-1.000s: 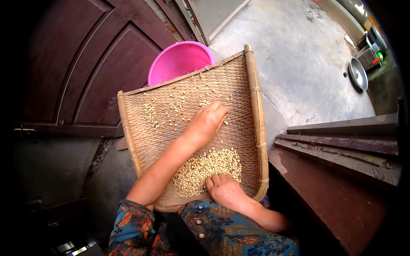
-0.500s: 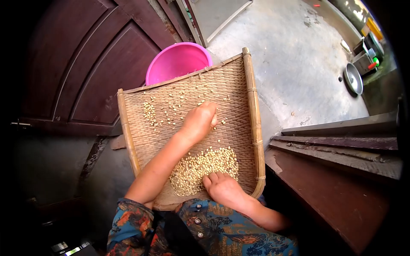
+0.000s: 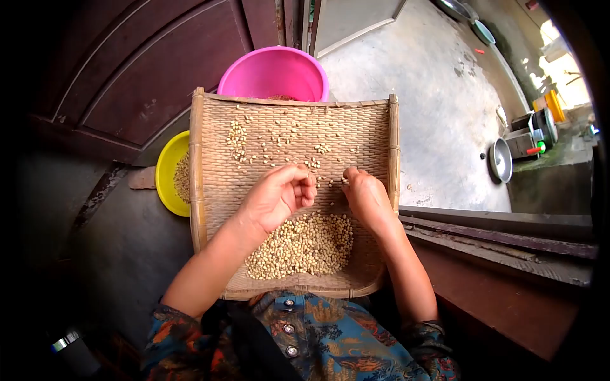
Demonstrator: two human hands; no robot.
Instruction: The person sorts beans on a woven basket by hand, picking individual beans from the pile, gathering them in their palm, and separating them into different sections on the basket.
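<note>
Stray beans point(image 3: 322, 148), apparently being picked over on woven tray point(image 3: 216, 203)
Left hand point(image 3: 283, 190) curled, right hand point(image 3: 370, 198) bunched beside them, whether fingers hold any unclear; next move likely calls for fine pinching.

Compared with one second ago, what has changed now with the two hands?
The right hand has left the bean pile and moved forward over the woven tray, near scattered beans. The left hand has turned, showing its curled fingers. Whether either holds a bean is unclear. The pile stays at the tray's near end; the pink basin remains beyond the far edge.
</note>
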